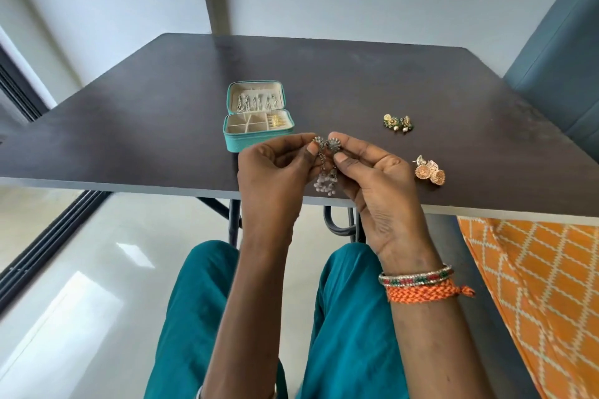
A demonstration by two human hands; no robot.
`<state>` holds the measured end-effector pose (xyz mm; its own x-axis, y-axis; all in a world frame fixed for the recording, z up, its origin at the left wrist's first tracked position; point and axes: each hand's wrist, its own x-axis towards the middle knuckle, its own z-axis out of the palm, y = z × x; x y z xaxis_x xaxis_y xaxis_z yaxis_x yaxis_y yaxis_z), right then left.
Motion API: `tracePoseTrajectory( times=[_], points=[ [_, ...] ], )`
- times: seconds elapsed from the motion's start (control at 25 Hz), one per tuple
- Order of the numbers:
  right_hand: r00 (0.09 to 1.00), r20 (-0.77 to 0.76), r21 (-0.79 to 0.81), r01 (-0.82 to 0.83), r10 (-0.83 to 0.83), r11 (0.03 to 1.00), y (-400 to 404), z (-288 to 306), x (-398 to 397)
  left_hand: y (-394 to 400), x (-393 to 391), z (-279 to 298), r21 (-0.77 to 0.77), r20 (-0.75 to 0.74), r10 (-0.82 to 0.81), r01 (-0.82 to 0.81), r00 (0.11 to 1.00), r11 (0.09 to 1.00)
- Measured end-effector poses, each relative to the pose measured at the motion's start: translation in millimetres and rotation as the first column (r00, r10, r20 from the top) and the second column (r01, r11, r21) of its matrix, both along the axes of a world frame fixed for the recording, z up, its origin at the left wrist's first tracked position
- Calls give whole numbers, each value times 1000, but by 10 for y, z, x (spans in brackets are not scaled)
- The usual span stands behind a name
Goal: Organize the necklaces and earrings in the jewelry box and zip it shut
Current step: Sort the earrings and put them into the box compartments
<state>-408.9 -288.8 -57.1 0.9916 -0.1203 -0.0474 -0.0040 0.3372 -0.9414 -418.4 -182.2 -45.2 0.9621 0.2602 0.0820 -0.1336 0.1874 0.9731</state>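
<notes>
A teal jewelry box [256, 139] lies open on the dark table [146, 126], lid tilted back. Several necklaces [257, 103] hang inside the lid, and gold earrings [278, 121] sit in the tray's right compartment. Just in front of the box, my left hand [275, 172] and my right hand [372, 178] each pinch the top of a silver dangling earring pair [325, 165], whose beaded ends hang down between the hands. A green-and-gold earring pair [398, 123] and a rose-gold jhumka pair [429, 172] lie on the table to the right.
The table's near edge runs just under my hands, with my teal-clad knees below. A blue chair back [557, 52] stands at the right, and orange patterned cloth [531, 285] lies beside my right arm. A window frame runs along the left floor.
</notes>
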Motion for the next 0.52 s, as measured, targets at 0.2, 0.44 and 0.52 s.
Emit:
tracePoseTrajectory(
  times=[0.2, 0.44, 0.52],
  points=[
    [1000, -19, 20, 15, -15, 1000, 36, -1, 0, 18, -22, -72, 52, -25, 64, -62, 998, 997],
    [992, -14, 151, -121, 124, 981, 27, 9, -38, 77, -7, -75, 3, -20, 78, -78, 997, 997],
    [985, -2, 201, -168, 172, 965, 31, 18, -48, 113, -2, -73, -79, -57, 32, -36, 998, 996]
  ],
)
